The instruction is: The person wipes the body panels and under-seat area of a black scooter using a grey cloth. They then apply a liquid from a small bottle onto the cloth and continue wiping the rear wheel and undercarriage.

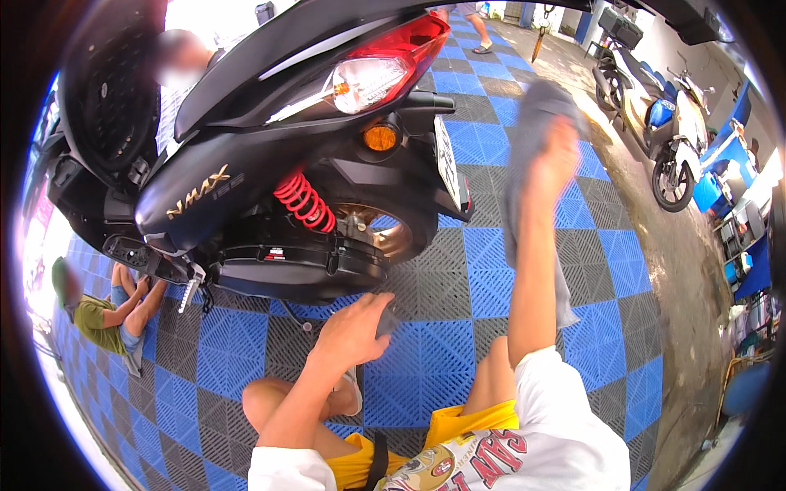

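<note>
A black Yamaha NMAX scooter (276,129) stands close in front of me, its seat raised. My right hand (552,153), blurred, is stretched out beyond the licence plate (450,162) and grips a grey cloth (562,294) that hangs along my forearm. Below the black air-filter cover (301,264) is my left hand (359,328), its fingers bent around a small dark grey thing (387,322) whose kind I cannot tell. A red coil spring (305,201) and the rear wheel (417,227) show above that hand.
Blue and grey grid tiles (417,374) cover the floor. A person in a green shirt (101,322) sits at the left; another person (184,58) is behind the scooter. A walking person's leg (476,27) shows at the top. A white scooter (657,104) stands at the right near shelves.
</note>
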Demonstrator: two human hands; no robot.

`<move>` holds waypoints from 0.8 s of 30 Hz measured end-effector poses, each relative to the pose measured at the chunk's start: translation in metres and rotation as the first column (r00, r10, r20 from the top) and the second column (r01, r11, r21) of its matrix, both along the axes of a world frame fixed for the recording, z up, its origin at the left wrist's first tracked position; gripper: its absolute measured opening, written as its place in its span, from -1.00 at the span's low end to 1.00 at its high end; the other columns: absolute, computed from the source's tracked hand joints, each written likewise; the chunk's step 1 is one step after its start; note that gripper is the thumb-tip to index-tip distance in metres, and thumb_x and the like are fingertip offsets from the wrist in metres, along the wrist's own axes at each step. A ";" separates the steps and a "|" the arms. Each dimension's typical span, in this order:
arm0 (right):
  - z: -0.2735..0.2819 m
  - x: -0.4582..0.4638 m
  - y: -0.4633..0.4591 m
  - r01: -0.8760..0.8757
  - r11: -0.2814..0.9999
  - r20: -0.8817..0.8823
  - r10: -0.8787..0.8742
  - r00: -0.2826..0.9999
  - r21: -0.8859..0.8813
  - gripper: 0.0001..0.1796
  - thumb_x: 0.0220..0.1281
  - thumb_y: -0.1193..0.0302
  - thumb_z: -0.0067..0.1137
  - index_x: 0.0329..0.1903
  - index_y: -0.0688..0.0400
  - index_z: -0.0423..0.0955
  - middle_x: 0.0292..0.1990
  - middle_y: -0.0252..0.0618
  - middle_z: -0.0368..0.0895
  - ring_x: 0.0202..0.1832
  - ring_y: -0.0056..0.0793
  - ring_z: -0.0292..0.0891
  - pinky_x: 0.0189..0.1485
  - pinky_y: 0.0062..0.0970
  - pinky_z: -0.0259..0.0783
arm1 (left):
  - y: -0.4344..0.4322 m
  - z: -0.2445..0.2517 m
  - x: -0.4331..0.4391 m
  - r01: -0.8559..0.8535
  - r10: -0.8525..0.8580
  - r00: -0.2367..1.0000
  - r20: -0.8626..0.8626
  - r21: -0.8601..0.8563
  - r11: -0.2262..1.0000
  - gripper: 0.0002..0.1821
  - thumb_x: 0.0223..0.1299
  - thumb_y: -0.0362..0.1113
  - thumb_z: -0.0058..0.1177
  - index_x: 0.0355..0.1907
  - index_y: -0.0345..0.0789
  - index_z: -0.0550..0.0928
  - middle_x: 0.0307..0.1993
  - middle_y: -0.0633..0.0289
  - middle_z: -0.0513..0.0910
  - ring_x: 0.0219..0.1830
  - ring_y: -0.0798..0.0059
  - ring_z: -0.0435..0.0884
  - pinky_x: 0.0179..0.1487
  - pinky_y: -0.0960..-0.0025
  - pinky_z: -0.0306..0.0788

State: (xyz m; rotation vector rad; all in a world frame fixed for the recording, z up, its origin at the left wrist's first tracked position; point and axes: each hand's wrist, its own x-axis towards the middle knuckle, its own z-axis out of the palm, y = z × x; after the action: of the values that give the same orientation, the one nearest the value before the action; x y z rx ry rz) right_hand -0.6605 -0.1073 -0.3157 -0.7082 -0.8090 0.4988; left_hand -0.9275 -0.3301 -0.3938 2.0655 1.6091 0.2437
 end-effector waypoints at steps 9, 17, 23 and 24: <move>-0.007 -0.093 0.103 0.200 0.976 0.970 -0.124 0.211 0.081 -0.59 0.51 0.13 -0.03 -0.15 0.17 0.68 -0.18 0.08 0.74 -0.05 0.14 0.66 0.07 0.02 0.53 | -0.002 -0.001 0.000 0.005 -0.004 1.000 -0.016 0.032 0.999 -0.24 0.06 -0.28 0.33 0.38 -0.30 0.43 0.16 -0.09 0.59 0.16 -0.07 0.64 0.20 0.03 0.56; 0.017 -0.087 0.183 0.208 0.929 0.952 0.299 0.073 -0.307 -0.31 0.39 -0.09 0.06 0.02 0.37 0.67 0.04 0.33 0.67 0.19 0.27 0.58 0.25 -0.01 0.48 | 0.000 -0.010 -0.002 0.001 0.000 1.000 -0.011 0.018 1.000 -0.22 0.06 -0.27 0.32 0.40 -0.29 0.42 0.20 -0.10 0.58 0.21 -0.07 0.61 0.26 0.03 0.53; 0.024 -0.075 0.165 0.282 0.799 0.844 0.470 0.259 -0.531 -0.27 0.36 -0.06 0.09 0.13 0.45 0.59 0.17 0.36 0.59 0.26 0.27 0.53 0.26 -0.02 0.46 | 0.001 -0.012 -0.001 0.015 -0.015 1.000 -0.028 0.004 1.000 -0.21 0.05 -0.26 0.34 0.40 -0.29 0.42 0.15 -0.06 0.59 0.18 -0.04 0.63 0.22 0.05 0.56; 0.025 -0.076 0.158 0.296 0.784 0.830 0.461 0.313 -0.546 -0.28 0.37 -0.04 0.07 0.11 0.46 0.60 0.17 0.37 0.59 0.27 0.27 0.52 0.27 -0.02 0.45 | 0.001 -0.013 -0.001 0.020 -0.019 1.000 -0.020 0.025 0.999 -0.20 0.04 -0.26 0.35 0.40 -0.29 0.42 0.15 -0.05 0.59 0.18 -0.04 0.63 0.22 0.05 0.55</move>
State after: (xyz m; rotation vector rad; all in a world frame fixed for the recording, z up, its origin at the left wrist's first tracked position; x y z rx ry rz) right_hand -0.7364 0.0512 -0.2906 -1.7034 -1.9092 0.4023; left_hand -0.9286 -0.3287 -0.4068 2.1076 1.6043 0.2384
